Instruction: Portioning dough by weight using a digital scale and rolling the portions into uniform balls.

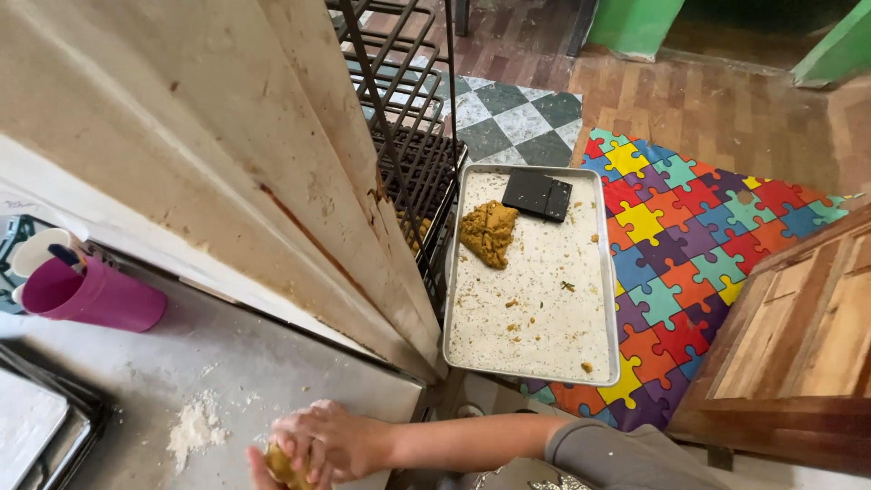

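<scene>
My right hand [331, 440] reaches in from the lower right in a grey sleeve and closes over a small yellow-brown dough lump [281, 469] at the bottom edge. Only the fingers of my left hand [257, 469] show, cupped under the same lump. Both hands press together above a grey worktop [227, 354]. A little heap of white flour [195, 426] lies on the worktop just left of the hands.
A flour-dusted metal tray [599, 272] below holds a bigger dough mass [488, 233] and a flat black rectangular piece [537, 194]. A magenta cup [95, 295] lies at the left, dark trays [54, 426] at bottom left. A wire rack [408, 136], colourful puzzle mat [699, 236] and wooden furniture [798, 336] surround it.
</scene>
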